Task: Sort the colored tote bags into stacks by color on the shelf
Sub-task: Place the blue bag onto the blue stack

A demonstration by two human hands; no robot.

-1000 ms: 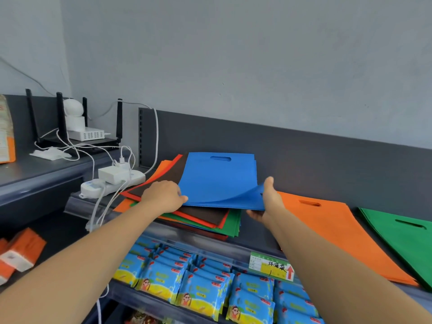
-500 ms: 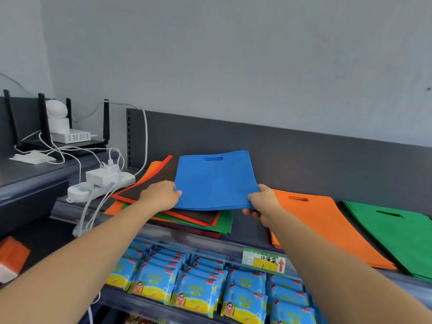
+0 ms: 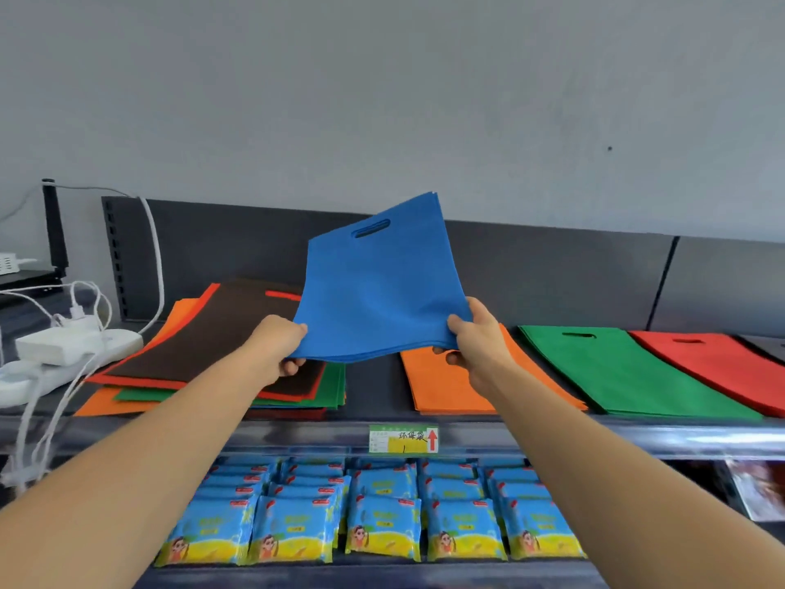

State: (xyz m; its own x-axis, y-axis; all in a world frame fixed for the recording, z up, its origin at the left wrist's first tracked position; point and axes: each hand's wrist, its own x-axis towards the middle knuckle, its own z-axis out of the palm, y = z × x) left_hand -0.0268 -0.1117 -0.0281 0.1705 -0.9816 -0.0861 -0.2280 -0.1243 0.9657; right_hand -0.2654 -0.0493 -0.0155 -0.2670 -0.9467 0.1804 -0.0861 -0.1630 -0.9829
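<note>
Starting at left, a white power strip point(image 3: 63, 346) with cables lies beside the mixed pile of flat nonwoven tote bags point(image 3: 204, 354), brown on top over red, green and orange. Left hand point(image 3: 276, 348) and right hand point(image 3: 478, 340) each pinch a lower corner of the blue nonwoven tote bags point(image 3: 378, 291), raised clear above the dark grey shelf point(image 3: 374, 397). Rightward lie separate orange bags point(image 3: 450, 384), green bags point(image 3: 616, 371) and red bags point(image 3: 718, 367). The green-and-yellow shelf label point(image 3: 402, 439) bears handwritten characters, not legible, and a red arrow.
</note>
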